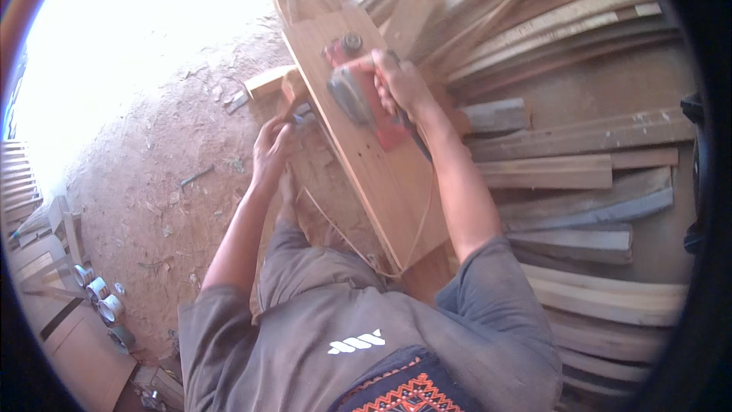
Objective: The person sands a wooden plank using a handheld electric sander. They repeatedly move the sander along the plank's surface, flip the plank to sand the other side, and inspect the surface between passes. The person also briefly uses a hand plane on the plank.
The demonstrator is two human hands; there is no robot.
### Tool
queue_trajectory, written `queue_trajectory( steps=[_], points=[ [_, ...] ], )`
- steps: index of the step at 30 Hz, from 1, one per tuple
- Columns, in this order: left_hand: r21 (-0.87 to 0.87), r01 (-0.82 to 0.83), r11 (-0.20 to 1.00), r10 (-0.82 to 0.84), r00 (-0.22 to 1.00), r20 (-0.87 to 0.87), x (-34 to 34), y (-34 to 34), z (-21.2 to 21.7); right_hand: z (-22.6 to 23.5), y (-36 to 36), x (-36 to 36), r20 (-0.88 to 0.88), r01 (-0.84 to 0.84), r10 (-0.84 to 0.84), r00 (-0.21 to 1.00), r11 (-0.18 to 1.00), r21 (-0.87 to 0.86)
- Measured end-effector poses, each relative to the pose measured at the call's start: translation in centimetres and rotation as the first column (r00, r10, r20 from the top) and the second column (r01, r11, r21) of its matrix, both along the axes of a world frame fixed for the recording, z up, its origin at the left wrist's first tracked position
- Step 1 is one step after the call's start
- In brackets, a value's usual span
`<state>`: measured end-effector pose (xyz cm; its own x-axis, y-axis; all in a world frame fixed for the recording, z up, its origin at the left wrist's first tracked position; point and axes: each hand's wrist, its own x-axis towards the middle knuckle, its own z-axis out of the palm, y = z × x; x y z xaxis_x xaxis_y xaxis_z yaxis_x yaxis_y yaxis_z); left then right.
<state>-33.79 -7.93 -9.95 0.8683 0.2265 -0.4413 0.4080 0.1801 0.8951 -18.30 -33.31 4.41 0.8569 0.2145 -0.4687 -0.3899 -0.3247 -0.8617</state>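
My right hand [400, 88] is wrapped round the handle of a red electric hand planer [390, 133], which rests on a wide wooden board [408, 198]. The planer is a little blurred, with a round dark knob at its far end. A power cord trails from it over the board. To the left of the board, my left hand [273, 143] is closed at the lower end of a small brown piece of wood [292, 91]. Its fingertips are partly hidden. A pale wooden block [267, 82] lies just beyond that hand.
Stacked planks and beams [564, 172] fill the right side. Bare earth [145, 183] with scattered chips lies to the left, holding a dark stick [197, 176]. Several round cans [99, 290] and flat panels [91, 351] stand at lower left. A thin cord [335, 230] hangs beside the board.
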Motion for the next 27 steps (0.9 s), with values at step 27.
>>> queue_trajectory(
  steps=[27],
  points=[
    [0.508,-0.199,0.838,0.137,0.978,0.157,5.6,-13.9,-1.3,1.6,-0.2,4.1,0.086,0.03,-0.024,0.996,0.997,-0.076]
  ],
)
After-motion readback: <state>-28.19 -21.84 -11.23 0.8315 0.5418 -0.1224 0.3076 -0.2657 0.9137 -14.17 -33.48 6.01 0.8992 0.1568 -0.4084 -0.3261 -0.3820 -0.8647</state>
